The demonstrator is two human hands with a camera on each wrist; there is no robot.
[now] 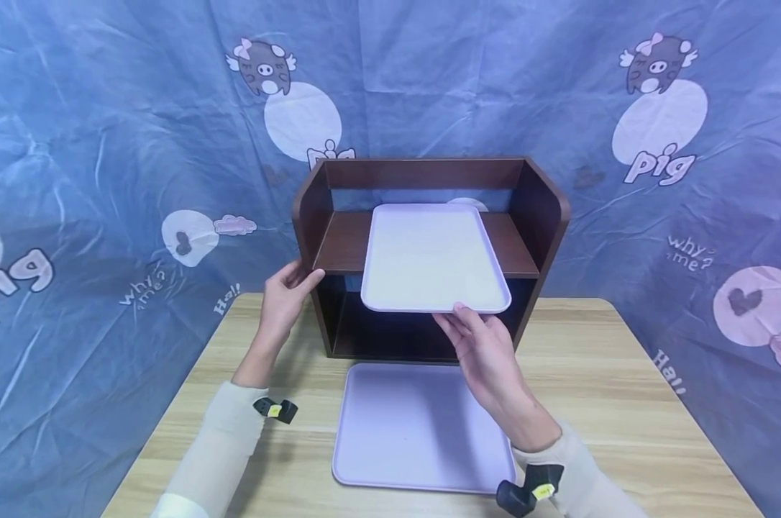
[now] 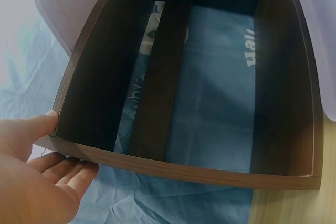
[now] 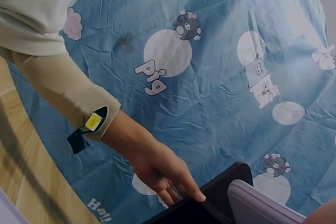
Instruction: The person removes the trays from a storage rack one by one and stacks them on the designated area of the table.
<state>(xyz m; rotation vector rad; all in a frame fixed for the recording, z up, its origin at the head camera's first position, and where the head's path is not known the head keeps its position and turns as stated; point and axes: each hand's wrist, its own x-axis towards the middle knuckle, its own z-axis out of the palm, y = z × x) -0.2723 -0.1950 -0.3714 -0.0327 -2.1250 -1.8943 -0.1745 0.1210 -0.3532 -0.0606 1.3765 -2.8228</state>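
My right hand [image 1: 490, 356] pinches the front edge of a pale lilac tray [image 1: 432, 255], thumb on top and fingers beneath. The tray's far part overlaps the upper level of a dark brown two-tier shelf [image 1: 423, 174], and its near end juts out past the middle board. At the shelf's left side my left hand [image 1: 283, 298] grips the panel near the middle board's front corner. In the left wrist view the thumb of the left hand [image 2: 39, 177] lies on the front edge, fingers around the outer side. A second lilac tray [image 1: 397, 432] lies flat before the shelf.
The shelf stands on a light wood-grain table [image 1: 591, 388]. Behind and beside it hangs a blue cloth [image 1: 138, 144] printed with cartoon pigs. Below the middle board, the shelf's lower compartment [image 1: 390, 334] faces me.
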